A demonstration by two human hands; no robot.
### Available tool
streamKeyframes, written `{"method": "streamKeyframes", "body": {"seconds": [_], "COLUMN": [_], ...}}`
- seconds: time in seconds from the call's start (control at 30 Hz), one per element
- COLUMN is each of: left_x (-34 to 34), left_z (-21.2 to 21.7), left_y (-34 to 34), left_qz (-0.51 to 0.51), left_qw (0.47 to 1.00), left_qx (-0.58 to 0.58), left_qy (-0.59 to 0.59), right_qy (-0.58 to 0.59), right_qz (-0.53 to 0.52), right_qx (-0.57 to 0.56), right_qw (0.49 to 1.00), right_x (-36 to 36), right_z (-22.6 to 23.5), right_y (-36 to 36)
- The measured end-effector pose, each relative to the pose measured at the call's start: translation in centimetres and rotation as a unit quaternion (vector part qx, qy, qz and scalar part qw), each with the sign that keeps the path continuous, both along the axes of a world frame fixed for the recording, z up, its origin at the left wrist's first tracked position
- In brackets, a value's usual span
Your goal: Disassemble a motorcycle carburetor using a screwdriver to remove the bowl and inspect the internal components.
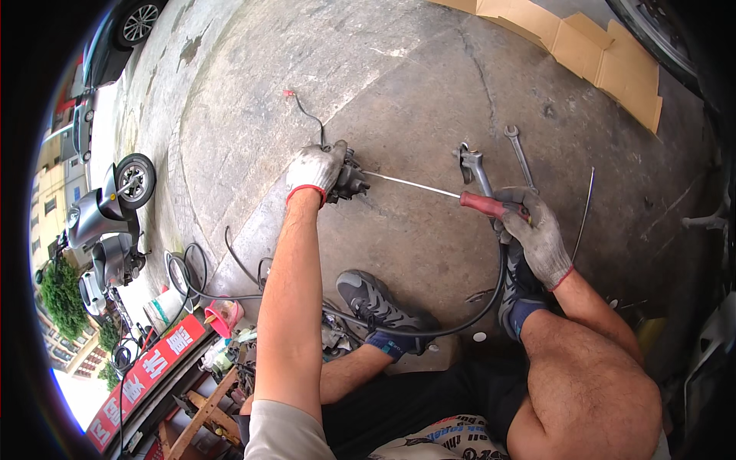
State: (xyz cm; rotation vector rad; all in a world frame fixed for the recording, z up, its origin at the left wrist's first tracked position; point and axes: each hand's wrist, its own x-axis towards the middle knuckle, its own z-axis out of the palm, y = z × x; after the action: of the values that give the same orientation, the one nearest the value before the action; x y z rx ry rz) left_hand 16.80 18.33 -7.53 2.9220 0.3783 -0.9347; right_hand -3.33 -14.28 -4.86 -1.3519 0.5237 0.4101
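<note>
My left hand [314, 170], in a pale work glove with a red cuff, is closed around a dark, greasy metal part [350, 182] just above the concrete floor. From that part a thin cable [308, 115] runs away from me to a small red connector [288, 93]. My gloved right hand [543, 238] grips the red handle of a long screwdriver [481, 203]. Its shaft points left, and the tip meets or nearly meets the part's right side. Beyond my right hand lies a metal air tool [474, 162], with a black hose [460, 328] leading from near it.
A wrench [520, 153] and a thin rod [586, 207] lie at the right. My shoes [374, 300] flank the hose. Flattened cardboard [586, 50] is at the far right. A pink container [223, 316], a red sign board [146, 376] and a parked scooter [107, 222] stand left.
</note>
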Motion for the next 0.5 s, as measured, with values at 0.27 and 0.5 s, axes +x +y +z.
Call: {"method": "streamKeyframes", "body": {"seconds": [0.27,0.5], "left_x": [-0.13,-0.03], "left_z": [-0.54,-0.18], "left_y": [0.35,0.20], "left_qz": [-0.007,0.007], "left_qw": [1.000,1.000], "left_qx": [-0.002,-0.009], "left_qy": [-0.010,-0.014], "right_qy": [0.006,0.008], "right_qz": [0.018,0.015], "right_qx": [-0.010,-0.008], "right_qw": [1.000,1.000], "right_x": [0.07,0.04], "right_z": [0.26,-0.06], "right_y": [-0.13,-0.15]}}
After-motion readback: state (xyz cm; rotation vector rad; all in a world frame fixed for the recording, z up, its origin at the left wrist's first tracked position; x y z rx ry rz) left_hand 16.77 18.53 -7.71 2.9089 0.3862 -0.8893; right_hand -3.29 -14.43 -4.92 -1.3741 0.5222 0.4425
